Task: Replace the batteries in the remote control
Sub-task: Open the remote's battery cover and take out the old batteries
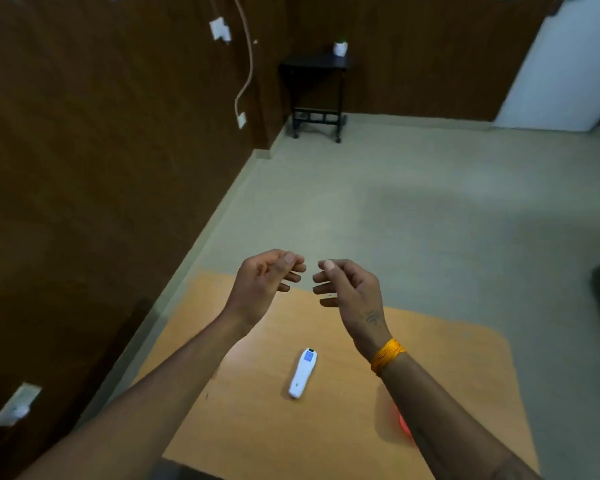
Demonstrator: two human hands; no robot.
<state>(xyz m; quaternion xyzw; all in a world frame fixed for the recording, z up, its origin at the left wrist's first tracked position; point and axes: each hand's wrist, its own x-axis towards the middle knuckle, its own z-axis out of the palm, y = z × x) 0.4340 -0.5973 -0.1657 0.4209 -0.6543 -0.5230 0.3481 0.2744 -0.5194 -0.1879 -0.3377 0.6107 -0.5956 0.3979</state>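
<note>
A white remote control [302, 373] lies face up on a small orange-brown table [264, 420], its blue-tinted display at the far end. Both of my hands hover in the air above the table's far edge, well beyond the remote. My left hand [265, 280] is loosely curled with fingers apart and nothing in it. My right hand [347, 287], an orange thread band on its wrist, faces it a short gap away, also loosely curled and holding nothing. No batteries are in view.
A red object [406, 427] peeks out from under my right forearm on the table. Dark wood-panelled wall runs along the left. A small black side table [314, 88] with a white pot stands in the far corner. Grey-green floor surrounds the table.
</note>
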